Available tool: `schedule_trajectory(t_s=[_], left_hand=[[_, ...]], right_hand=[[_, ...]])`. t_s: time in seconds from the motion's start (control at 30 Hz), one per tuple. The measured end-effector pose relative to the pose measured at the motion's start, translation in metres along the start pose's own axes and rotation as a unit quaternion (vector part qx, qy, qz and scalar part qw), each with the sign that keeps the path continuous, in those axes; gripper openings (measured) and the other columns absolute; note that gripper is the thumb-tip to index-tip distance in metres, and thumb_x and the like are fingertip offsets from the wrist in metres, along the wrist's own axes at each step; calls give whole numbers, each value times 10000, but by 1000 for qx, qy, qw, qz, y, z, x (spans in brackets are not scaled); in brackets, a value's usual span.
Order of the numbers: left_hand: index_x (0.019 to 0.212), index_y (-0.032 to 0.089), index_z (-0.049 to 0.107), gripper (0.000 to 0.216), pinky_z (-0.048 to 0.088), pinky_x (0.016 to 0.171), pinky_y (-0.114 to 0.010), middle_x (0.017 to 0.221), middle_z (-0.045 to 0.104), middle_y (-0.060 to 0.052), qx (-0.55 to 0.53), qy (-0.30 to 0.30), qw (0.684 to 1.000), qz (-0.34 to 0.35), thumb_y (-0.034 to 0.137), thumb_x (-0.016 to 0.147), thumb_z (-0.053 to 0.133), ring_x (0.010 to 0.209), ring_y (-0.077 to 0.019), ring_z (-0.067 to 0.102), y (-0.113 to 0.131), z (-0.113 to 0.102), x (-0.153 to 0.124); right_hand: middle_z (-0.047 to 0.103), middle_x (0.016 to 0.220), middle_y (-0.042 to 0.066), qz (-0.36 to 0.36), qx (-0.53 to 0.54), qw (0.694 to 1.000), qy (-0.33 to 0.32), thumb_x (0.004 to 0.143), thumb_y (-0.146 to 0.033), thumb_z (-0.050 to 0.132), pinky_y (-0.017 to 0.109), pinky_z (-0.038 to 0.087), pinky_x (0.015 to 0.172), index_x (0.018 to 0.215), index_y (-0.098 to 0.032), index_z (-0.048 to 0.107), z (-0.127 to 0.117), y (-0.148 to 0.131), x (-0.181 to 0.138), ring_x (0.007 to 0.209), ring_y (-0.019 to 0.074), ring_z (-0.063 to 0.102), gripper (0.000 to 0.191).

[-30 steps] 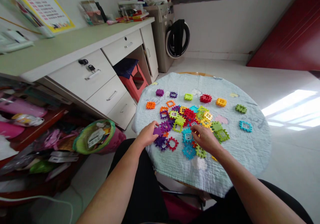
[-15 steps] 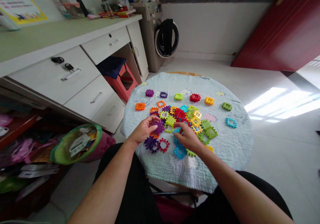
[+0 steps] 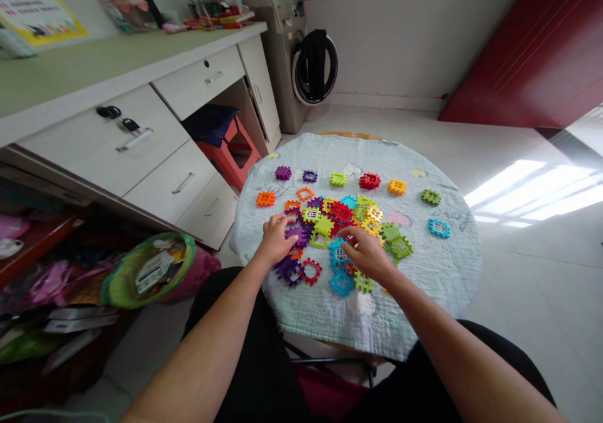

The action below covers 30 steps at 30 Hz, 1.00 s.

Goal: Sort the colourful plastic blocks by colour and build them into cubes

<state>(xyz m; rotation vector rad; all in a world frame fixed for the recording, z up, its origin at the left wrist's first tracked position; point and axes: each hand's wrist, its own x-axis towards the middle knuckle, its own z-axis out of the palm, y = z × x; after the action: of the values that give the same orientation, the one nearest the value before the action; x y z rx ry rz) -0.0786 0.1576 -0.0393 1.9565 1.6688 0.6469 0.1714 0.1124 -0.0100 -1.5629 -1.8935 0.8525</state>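
On the round cloth-covered table lies a loose heap of plastic interlocking building blocks. My left hand [image 3: 276,241] is at the heap's left side, with thumb and fingers round a purple block [image 3: 294,233]; its far edge is partly behind the fingers. My right hand [image 3: 366,251] hovers over the heap's right part, fingers apart and curved, nothing seen in them. Just below its fingertips is a blue window block [image 3: 338,254]. Between the hands lie a lime green block [image 3: 324,225] and a lime frame block [image 3: 320,240].
Along the table's far side stand separate small stacks: purple [image 3: 283,173], orange [image 3: 266,199], red [image 3: 370,181], yellow [image 3: 397,187], green [image 3: 430,197] and blue [image 3: 439,227]. A lined bin [image 3: 188,256] is left of the table. A red stool [image 3: 235,146] stands under the desk.
My left hand has shifted slightly left and the purple block sits lower and flatter. My right hand has moved a little right, uncovering more of the blue blocks. The view has shifted slightly.
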Motion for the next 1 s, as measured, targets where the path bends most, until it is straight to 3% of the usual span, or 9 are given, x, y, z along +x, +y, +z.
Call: schedule_trajectory(t_s=[0.13,0.27,0.5,0.6,0.7,0.8,0.9,1.0], left_hand=[[1249,216,494,708,283,1090,-454,1336,435,-105,32,-89,994,55,296,589,739,1269,-301,386,-3,-3,-2],[1253,206,507,676,332,1059,-442,1274,515,-114,28,-129,988,75,217,607,706,1208,-302,460,-3,-1,-3],[1107,214,606,536,425,956,-416,1083,616,-83,-25,-72,995,57,233,584,724,1014,-279,582,4,-4,1],[1098,212,599,551,452,917,-399,1053,632,-58,-125,-40,991,9,296,577,757,965,-250,600,4,-6,1],[1096,190,584,580,479,863,-367,1020,642,-51,-266,-17,962,-55,310,563,781,932,-220,608,5,-8,5],[1074,183,580,586,481,839,-324,989,635,-34,-374,63,919,-106,272,537,798,901,-174,600,8,-11,16],[1016,192,589,565,483,739,-256,949,608,-6,-433,159,876,-140,228,495,804,819,-126,578,14,-15,35],[967,189,586,533,466,636,-220,893,589,9,-490,155,844,-152,217,479,798,732,-100,558,18,-16,50]], right_hand=[[654,786,18,35,-13,998,45,801,-246,523,257,434,608,958,-191,637,-32,10,0,609,119,558,202],[665,843,35,81,-44,992,86,794,-273,527,260,431,594,938,-178,632,-60,28,-2,603,120,563,203],[683,897,58,83,-151,985,-3,782,-200,572,265,420,681,963,-179,646,-73,40,-8,705,144,597,196],[680,894,54,89,-174,981,-1,777,-136,538,258,411,697,943,-177,647,-79,41,-8,738,147,596,203],[680,877,52,95,-203,975,4,789,-103,488,265,407,726,895,-181,658,-84,45,-6,785,160,599,215],[688,944,67,69,-201,977,-3,812,-119,483,291,416,809,936,-174,666,-76,47,-1,876,178,607,227],[663,1098,89,-12,-186,982,-20,842,-214,523,348,388,939,1057,-166,648,-52,39,3,1021,206,580,253],[532,1338,93,-95,-186,977,-52,843,-382,568,420,328,1032,1260,-204,554,-17,19,1,1216,255,460,453]])
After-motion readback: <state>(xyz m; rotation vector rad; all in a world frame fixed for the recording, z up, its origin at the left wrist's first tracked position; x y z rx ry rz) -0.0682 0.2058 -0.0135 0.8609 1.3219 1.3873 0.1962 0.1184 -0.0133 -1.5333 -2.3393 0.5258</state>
